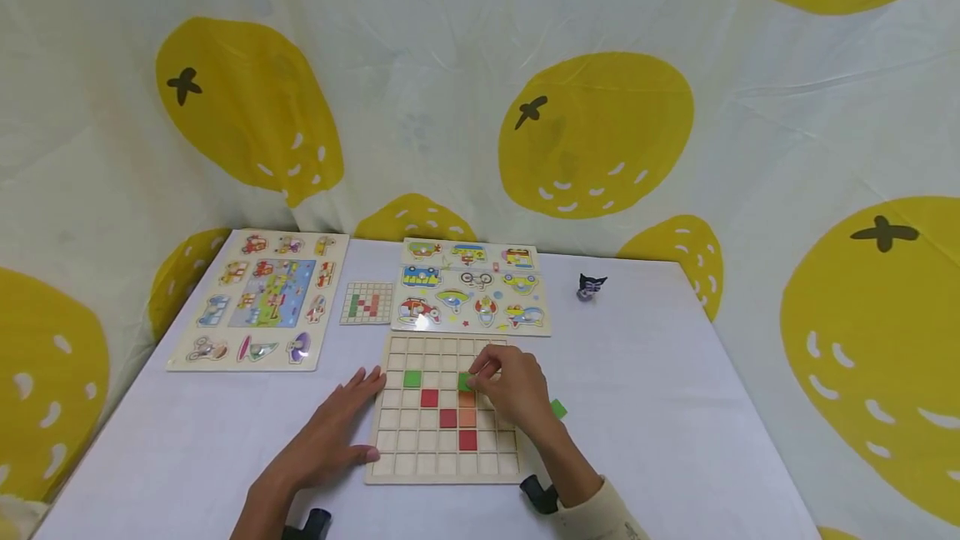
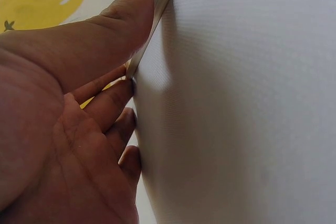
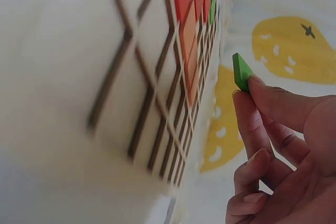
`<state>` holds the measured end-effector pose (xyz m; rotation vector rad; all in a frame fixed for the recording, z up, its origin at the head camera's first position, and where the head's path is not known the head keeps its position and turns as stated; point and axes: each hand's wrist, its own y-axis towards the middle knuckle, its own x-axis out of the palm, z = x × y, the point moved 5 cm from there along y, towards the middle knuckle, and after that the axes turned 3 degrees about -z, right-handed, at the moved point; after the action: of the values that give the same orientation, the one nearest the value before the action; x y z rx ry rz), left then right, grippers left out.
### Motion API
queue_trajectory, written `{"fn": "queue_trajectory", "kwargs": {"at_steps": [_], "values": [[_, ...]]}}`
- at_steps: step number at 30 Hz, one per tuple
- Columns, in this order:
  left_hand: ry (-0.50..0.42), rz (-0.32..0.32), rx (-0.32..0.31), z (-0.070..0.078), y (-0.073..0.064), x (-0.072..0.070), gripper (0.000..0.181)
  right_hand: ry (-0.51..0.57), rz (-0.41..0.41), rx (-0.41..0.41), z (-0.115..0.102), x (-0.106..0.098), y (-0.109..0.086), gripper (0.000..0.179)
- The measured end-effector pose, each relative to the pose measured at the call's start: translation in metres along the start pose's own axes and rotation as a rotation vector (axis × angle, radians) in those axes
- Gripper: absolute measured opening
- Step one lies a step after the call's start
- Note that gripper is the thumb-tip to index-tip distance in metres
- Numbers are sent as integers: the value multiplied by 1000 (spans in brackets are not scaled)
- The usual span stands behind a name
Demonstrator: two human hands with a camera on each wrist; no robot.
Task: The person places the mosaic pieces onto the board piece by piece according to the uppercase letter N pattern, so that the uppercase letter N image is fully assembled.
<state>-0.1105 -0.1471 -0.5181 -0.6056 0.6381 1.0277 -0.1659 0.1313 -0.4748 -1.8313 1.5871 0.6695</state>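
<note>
A wooden grid board [image 1: 405, 463] lies on the table with red, orange and green square tiles in some of its cells. My right hand [image 1: 513, 386] pinches a green tile [image 3: 241, 72] between thumb and fingertip. In the right wrist view that tile stands off the board's surface. From the head view it overlaps a cell just above an orange tile [image 1: 467, 399]. My left hand [image 1: 330, 432] rests along the board's left edge, thumb and fingertips spread against the rim. Another green tile [image 1: 412, 378] sits in a cell at the upper left.
A loose green tile [image 1: 558, 409] lies right of the board. Behind stand a small pattern card [image 1: 366, 304], a vehicle puzzle board [image 1: 472, 286] and another picture puzzle [image 1: 258, 302] at left. A small dark figurine [image 1: 589, 287] is at the back right.
</note>
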Motion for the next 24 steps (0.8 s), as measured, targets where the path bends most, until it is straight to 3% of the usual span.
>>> {"fn": "queue_trajectory", "kwargs": {"at_steps": [12,24], "values": [[-36,34,52,3,-3,-4,105,18,-100,-36,-29,41,2,14],[-46,43,52,2,-3,-3,106,-122,-57,-63,-49,66,12,24]]}}
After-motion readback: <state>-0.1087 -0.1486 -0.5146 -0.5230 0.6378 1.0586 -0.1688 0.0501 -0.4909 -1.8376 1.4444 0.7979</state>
